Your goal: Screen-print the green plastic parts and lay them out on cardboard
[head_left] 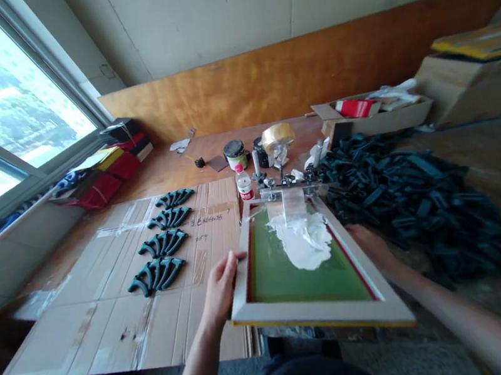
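Green mesh point(284, 280) fills the pale frame point(318, 312) right in front of you, and what a spread of white paste point(308, 249) sits on it, up towards the far end! Your left grip point(222, 284) is pinching the frame's left rail, thumb laid along the top. Across from it, your right grip point(374, 247) is at the right rail, but its fingers are tucked out of sight, so I cannot tell how they close. At the far end, a metal clamp point(275, 192) meets the frame, a translucent plate point(294, 207) reaching down to the paste. Off to your left, four clusters of dark curved pieces point(157, 275) line up on flattened cardboard point(84, 340); to your right, a great dark heap point(413, 193) sprawls over the counter point(500, 173). Just beyond the frame's far left corner stands a red-capped bottle point(243, 183), with a tape roll point(277, 135) behind the clamp.
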The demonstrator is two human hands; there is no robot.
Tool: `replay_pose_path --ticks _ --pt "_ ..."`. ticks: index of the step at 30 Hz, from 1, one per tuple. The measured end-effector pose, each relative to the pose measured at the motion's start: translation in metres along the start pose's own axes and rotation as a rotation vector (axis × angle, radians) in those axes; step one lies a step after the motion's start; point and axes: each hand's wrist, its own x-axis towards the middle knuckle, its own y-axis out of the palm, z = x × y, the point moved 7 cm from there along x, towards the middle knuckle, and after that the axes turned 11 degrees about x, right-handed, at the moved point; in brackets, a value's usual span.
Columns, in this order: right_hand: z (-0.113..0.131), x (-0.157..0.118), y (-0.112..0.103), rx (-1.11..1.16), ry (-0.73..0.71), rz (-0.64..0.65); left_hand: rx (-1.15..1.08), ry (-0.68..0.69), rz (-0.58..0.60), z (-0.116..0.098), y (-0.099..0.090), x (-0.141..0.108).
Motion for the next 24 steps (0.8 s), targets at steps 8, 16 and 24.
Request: replay_pose_path --ticks 8,16,24 --pt "0.074 0.083 0.006 -0.047 -0.109 0.113 0.256 -0.086 0.021 0.113 0.029 0.016" --pt "0.105 0.007 0.025 0.046 -0.459 0.394 0.313 -0.080 0.015 0.112 0.025 0.016" --pt "0.109 0.005 0.014 0.080 -0.508 0.183 0.223 -0.086 0.028 0.117 0.026 0.017"
